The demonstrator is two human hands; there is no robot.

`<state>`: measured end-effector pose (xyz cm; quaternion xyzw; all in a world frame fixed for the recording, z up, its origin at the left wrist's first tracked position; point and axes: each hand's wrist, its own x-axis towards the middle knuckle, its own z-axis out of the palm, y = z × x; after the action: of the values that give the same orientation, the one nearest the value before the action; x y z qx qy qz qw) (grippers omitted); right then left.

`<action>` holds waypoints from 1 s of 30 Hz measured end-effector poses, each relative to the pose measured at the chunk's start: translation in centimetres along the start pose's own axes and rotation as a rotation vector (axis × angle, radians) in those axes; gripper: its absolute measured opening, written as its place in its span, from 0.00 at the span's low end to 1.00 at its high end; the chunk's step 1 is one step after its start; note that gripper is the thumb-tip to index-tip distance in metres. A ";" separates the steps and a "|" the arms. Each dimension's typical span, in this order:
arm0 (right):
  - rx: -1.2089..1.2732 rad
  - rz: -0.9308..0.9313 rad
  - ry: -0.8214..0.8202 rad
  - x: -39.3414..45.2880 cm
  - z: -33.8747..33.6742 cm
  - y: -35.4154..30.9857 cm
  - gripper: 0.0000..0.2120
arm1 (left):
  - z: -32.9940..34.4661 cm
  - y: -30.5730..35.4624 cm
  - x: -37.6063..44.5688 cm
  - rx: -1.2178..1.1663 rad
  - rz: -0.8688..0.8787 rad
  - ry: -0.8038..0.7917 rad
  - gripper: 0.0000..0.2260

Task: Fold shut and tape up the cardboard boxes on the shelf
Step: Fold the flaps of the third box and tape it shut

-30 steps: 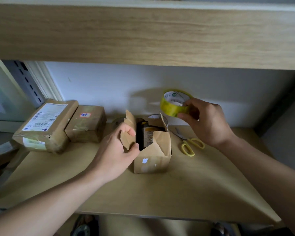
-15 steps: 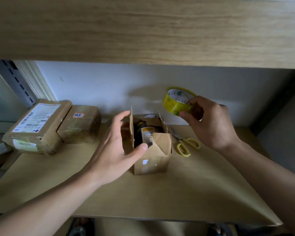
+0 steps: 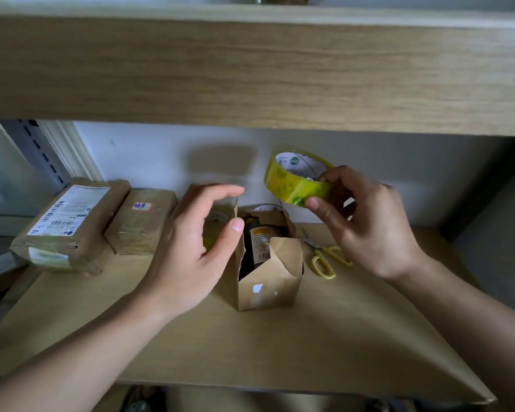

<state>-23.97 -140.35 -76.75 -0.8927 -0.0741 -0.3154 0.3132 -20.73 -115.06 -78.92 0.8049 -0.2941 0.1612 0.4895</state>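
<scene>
cardboard box (image 3: 268,281) flaps up; left hand (image 3: 191,251) spread beside it; right hand (image 3: 366,230) pinching tape roll (image 3: 298,179).

The tape roll (image 3: 298,185) at upper centre-right is translucent yellow with a white core printed in green; the scissors (image 3: 324,260) below it have pale yellow handles. The open cardboard box (image 3: 268,281) at centre is plain brown with white scuffs, and the jar (image 3: 257,242) inside is dark with an orange-and-white label. At left, a brown parcel (image 3: 69,224) carries a white barcode label, its neighbour (image 3: 142,221) a small red-edged sticker.
</scene>
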 end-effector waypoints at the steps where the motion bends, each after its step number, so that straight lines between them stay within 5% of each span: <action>1: 0.006 -0.025 -0.002 -0.1 0.0 -0.5 0.12 | 0.1 0.3 0.4 0.024 0.036 0.013 0.15; 9: 0.015 -0.012 0.094 -0.4 0.8 -3.1 0.10 | 2.4 2.4 2.3 -0.004 0.103 0.131 0.16; 17: -0.109 -0.136 0.160 -0.4 1.5 -4.8 0.06 | 3.3 1.7 2.4 -0.125 -0.048 0.295 0.08; 25: -0.223 -0.199 0.189 -0.4 1.3 -5.6 0.08 | 2.9 2.2 2.4 -0.140 -0.029 0.278 0.05; 30: -0.072 -0.178 0.180 -0.2 0.6 -4.9 0.12 | 2.7 2.2 2.6 -0.160 0.081 0.204 0.03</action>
<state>-25.41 -136.07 -74.70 -0.8615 -0.1130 -0.4230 0.2570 -20.24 -119.01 -77.22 0.7302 -0.2866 0.2379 0.5727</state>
